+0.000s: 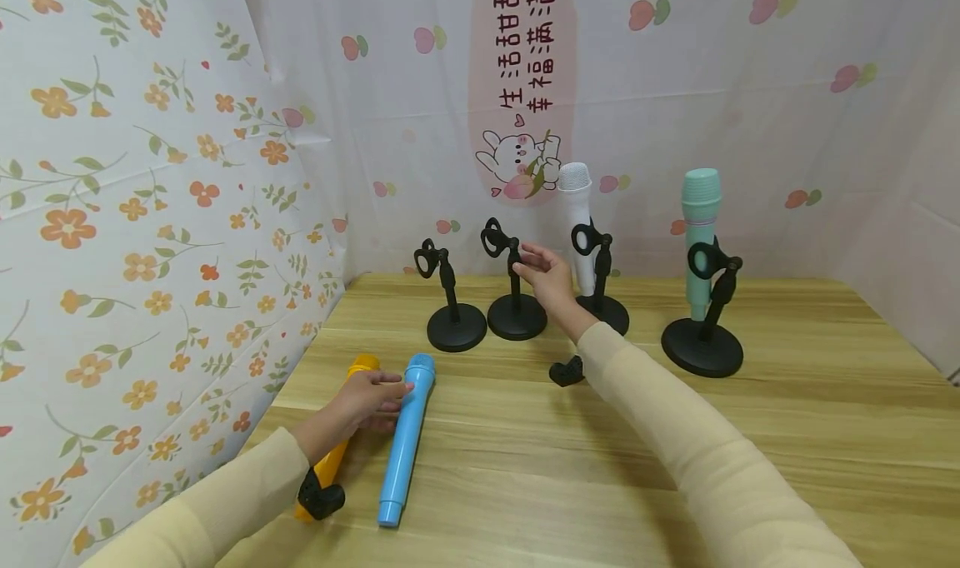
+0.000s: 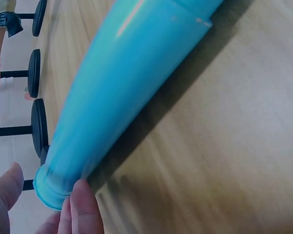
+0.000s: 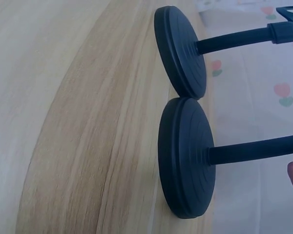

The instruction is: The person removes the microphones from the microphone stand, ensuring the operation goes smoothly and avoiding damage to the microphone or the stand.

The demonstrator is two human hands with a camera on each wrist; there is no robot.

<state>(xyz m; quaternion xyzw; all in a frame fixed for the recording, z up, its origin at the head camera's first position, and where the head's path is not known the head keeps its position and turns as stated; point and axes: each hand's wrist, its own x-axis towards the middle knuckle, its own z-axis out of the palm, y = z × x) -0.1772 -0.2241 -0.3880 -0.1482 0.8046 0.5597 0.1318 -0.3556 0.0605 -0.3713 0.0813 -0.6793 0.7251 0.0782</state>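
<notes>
My left hand (image 1: 367,401) is at the head end of a light blue microphone (image 1: 405,447) lying on the table. In the left wrist view its fingertips (image 2: 85,207) come right up to the blue microphone's collar, and the thumb is held apart from it. Under the left hand lies an orange microphone (image 1: 330,468), partly covered by hand and wrist. My right hand (image 1: 551,281) reaches to a black microphone stand (image 1: 517,316), its fingers beside the upright post, just below the holder ring. Only a fingertip of that hand shows at the edge of the right wrist view.
Left of that stand is another black stand (image 1: 456,328), their bases side by side. To the right, a white microphone (image 1: 577,226) stands behind a third stand (image 1: 609,314), and a green microphone (image 1: 701,243) behind a further stand (image 1: 701,347). Patterned cloth (image 1: 390,77) hangs behind the table.
</notes>
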